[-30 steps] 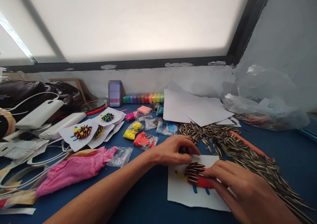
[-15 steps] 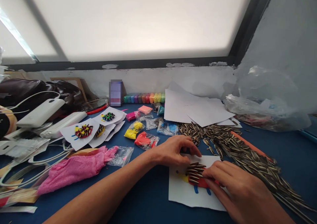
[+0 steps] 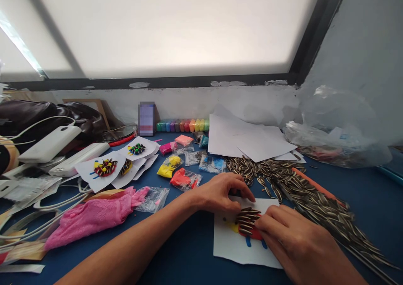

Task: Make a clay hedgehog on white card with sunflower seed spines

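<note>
A white sheet of paper [image 3: 226, 245] lies before me, bearing a flat clay figure with a red body [image 3: 253, 233], a yellow head [image 3: 233, 227] and blue legs [image 3: 248, 242]. Rows of striped sunflower seeds [image 3: 247, 221] stick out of the red clay. My left hand [image 3: 222, 191] rests on the paper's upper left, thumb and fingers apart, holding nothing visible. The fingers of my right hand [image 3: 291, 230] are pinched together at the right side of the red body, beside the seeds. Whatever is between those fingertips is hidden.
Loose sunflower seeds [image 3: 327, 209] spread on the right around an orange strip [image 3: 317, 186]. Behind are white sheets [image 3: 248, 138] and clay packets [image 3: 185, 179]. Finished seed figures [image 3: 105, 167], a pink cloth [image 3: 91, 215], white power banks [image 3: 50, 144] and cables lie left; a phone [image 3: 146, 119] stands behind.
My right hand has shifted very slightly left against the red clay, fingers still pinched. The left hand stays in place on the paper.
</note>
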Motion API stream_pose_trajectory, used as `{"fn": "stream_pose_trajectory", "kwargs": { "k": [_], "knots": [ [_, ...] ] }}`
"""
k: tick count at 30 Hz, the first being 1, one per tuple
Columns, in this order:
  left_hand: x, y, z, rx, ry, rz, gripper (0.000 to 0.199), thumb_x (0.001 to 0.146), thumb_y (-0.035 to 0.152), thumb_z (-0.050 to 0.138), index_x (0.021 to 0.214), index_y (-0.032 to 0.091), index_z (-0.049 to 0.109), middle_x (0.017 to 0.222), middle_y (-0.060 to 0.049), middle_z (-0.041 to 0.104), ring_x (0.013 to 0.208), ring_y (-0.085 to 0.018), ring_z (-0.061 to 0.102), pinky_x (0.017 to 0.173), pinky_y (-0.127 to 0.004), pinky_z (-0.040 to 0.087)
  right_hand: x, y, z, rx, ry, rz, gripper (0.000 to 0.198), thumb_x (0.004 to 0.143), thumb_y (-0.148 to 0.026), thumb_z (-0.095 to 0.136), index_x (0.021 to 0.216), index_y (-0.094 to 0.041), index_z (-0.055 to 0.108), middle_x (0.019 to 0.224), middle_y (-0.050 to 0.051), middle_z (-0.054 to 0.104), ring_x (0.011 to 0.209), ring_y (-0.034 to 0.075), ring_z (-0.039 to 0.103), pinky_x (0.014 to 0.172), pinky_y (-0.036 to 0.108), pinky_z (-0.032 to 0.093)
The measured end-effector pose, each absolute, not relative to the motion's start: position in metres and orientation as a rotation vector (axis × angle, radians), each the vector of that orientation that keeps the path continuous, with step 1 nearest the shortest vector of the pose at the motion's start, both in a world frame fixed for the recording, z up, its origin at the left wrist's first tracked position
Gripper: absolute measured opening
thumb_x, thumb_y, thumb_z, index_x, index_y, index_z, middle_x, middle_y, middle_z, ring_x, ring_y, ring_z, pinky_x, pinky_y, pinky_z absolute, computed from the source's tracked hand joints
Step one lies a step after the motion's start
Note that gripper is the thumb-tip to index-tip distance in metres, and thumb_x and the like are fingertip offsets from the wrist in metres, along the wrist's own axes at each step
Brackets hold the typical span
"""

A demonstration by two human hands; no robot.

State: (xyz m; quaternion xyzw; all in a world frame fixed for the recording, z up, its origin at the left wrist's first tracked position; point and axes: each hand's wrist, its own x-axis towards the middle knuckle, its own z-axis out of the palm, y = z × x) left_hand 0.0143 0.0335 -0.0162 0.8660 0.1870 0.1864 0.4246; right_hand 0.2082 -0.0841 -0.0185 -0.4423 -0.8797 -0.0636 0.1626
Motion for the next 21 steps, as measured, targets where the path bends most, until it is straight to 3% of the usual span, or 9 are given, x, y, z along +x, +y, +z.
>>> {"fn": "stream_pose_trajectory", "kwargs": {
  "k": [14,21],
  "knots": [
    [0.014,0.033,-0.015,2.21,0.48,0.445,0.035,0.065,0.011,0.061,0.098,0.018,0.072,0.092,-0.003,0.059,0.083,-0.016,0.053,0.077,-0.028,0.043,0.2,-0.082,-0.023,-1.243,-2.488,-0.357,0.025,0.083,-0.002,0.043,0.074,-0.023,0.054,0.07,0.002,0.058,0.062,0.018,0.059,0.049,0.027,0.04],
    [0.015,0.031,-0.012,2.188,0.508,0.45,0.035,0.064,0.011,0.06,0.096,0.017,0.073,0.09,-0.002,0.058,0.082,-0.016,0.053,0.076,-0.028,0.042,0.218,-0.078,-0.002,-1.255,-2.458,-0.478,0.024,0.091,-0.014,0.042,0.08,-0.024,0.06,0.071,0.002,0.062,0.063,0.018,0.062,0.048,0.027,0.041]
  ]
}}
